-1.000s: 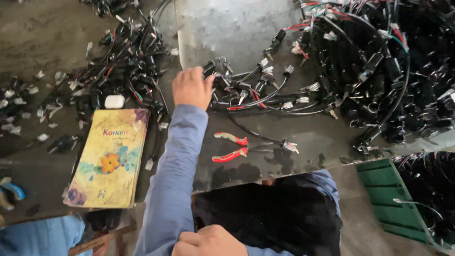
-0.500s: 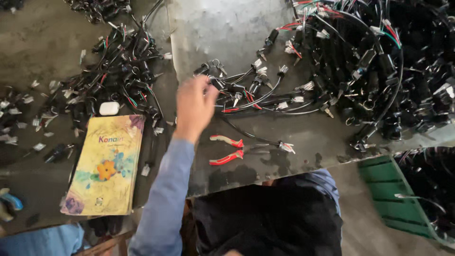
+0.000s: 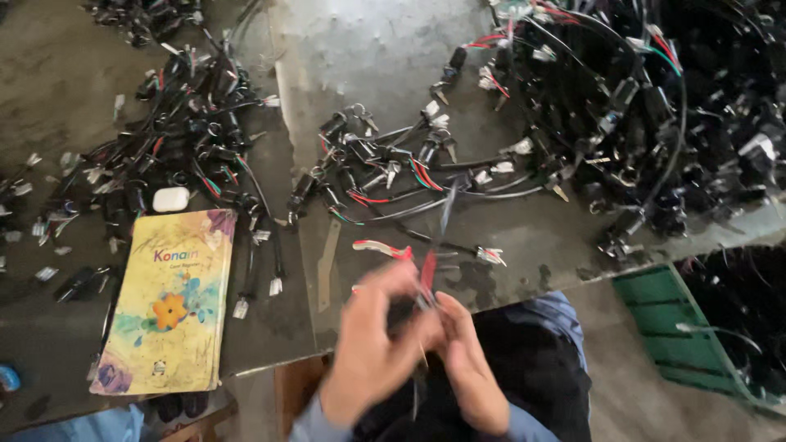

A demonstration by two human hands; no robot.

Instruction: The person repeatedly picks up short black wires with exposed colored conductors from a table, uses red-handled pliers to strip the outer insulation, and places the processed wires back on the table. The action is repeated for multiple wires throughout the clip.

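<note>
Both hands meet at six o'clock, blurred: the left hand (image 3: 372, 344) and right hand (image 3: 467, 360) close their fingers on a thin wire piece with a red part (image 3: 427, 274) rising between them. Just above, at twelve o'clock of the hands, lie red-handled pliers (image 3: 383, 248) on the grey metal sheet (image 3: 368, 57). At nine o'clock rests a yellow rectangular notebook with a flower (image 3: 168, 307), a small white case (image 3: 170, 199) above it. Black wire harnesses (image 3: 655, 106) pile at two o'clock; a green crate (image 3: 663, 327) sits at three.

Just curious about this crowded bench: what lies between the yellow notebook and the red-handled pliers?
In the head view, between the yellow notebook and the red-handled pliers lie a few loose black wires with white plugs and a flat pale strip on the dark bench.
</note>
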